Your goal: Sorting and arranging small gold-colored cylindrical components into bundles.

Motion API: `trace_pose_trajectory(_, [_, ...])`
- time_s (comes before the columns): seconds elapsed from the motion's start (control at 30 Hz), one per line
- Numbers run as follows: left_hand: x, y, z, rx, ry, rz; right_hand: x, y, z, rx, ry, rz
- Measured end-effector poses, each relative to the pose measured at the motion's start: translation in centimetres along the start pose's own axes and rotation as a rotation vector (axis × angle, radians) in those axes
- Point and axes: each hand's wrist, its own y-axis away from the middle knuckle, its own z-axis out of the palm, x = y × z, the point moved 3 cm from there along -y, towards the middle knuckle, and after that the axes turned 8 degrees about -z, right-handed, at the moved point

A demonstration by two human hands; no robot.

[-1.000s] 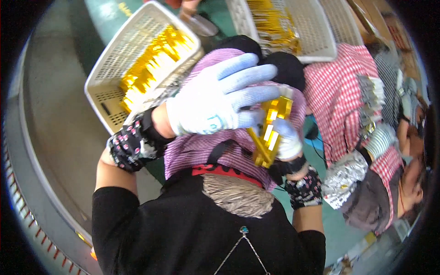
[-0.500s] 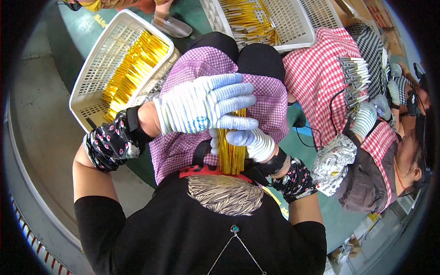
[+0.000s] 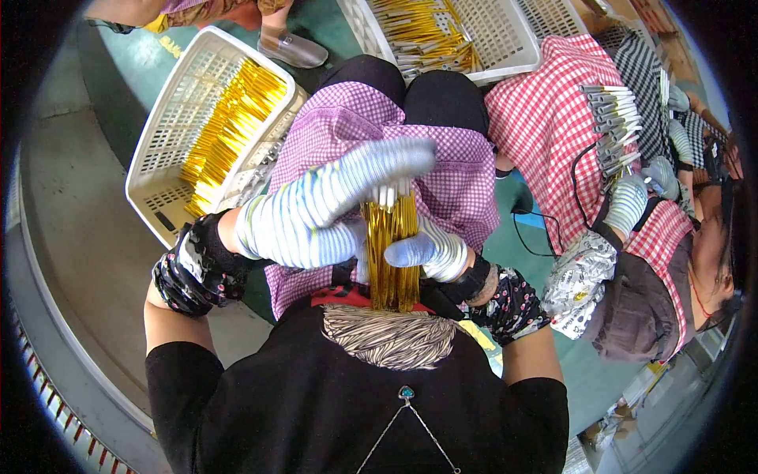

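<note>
A bundle of thin, shiny gold sticks with white ends (image 3: 391, 268) stands over my lap, its white ends pointing away from me. My right hand (image 3: 437, 251), in a striped glove with a bluish thumb, is closed round the bundle from the right, thumb across the front. My left hand (image 3: 316, 212), gloved alike, is at the bundle's far end. Its fingers are stretched out together, slightly blurred, just past the white ends, and its thumb lies beside the bundle's left side. Whether the left palm touches the sticks I cannot tell.
A white basket (image 3: 170, 118) of gold sticks (image 3: 237, 118) stands at the left. Another white basket (image 3: 505, 43) holds similar sticks at the far side. On the right, a co-worker in a red checked apron (image 3: 545, 110) has several white-and-grey pieces (image 3: 614, 126) on the lap. A black cable (image 3: 517, 237) hangs between us.
My left hand has turned from lying flat across the bundle to edge-on at its far end, uncovering the gold sticks and white ends. My right hand keeps its hold.
</note>
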Motion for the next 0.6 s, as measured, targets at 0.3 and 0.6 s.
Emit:
trace_pose_trajectory(0.3, [-4.4,0.0,2.0,0.011,0.593,-0.162,0.5,-0.1,1.0,0.042,-0.091,0.061])
trace_pose_trajectory(0.6, [-3.4,1.7,3.0,0.564,0.425,-0.261,0.2,0.0,-0.2,0.029,-0.062,0.096])
